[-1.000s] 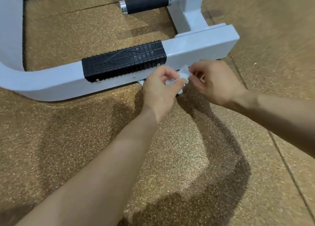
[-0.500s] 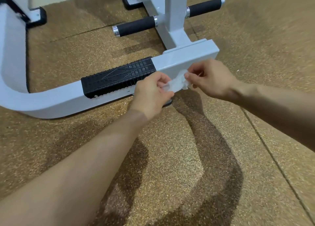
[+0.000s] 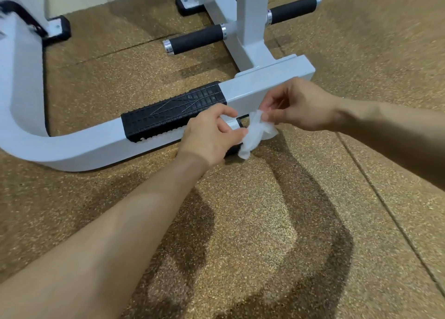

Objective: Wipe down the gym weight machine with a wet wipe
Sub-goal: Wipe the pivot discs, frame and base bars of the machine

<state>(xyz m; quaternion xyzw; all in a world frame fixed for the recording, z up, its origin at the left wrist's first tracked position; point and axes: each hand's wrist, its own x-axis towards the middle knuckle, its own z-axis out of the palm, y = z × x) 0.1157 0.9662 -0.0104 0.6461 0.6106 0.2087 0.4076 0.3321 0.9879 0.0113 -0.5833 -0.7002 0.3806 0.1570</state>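
Crumpled white wipe (image 3: 256,132) in mid-air, just in front of the machine's white base bar (image 3: 265,84), stretched between two bare hands. Upper end pinched between thumb and forefinger of the right hand (image 3: 301,104), the other fingers loosely curled behind. Left edge pinched by the left hand (image 3: 209,135), fingers curled, thumb tip against the cloth. Lower corner hanging free above the floor (image 3: 240,222). Touching the bar or only in front of it: cannot tell.

Base bar flat on the floor, squared-off end at the right behind the right hand, long run towards the left, then a curve up and away at the left edge of the view. Black ribbed tread pad (image 3: 173,113) over the top and front of the bar, just left of the left hand. White upright post (image 3: 250,17) rising from the bar behind the right hand. Two black foam-covered pegs with chrome caps on the post: left peg (image 3: 196,39) and right peg (image 3: 292,9). Black rubber foot (image 3: 60,29) at the upper left, second foot (image 3: 186,3) near the top. Speckled brown floor, dark shadows of both forearms across it, thin seam (image 3: 385,198) down the right side.
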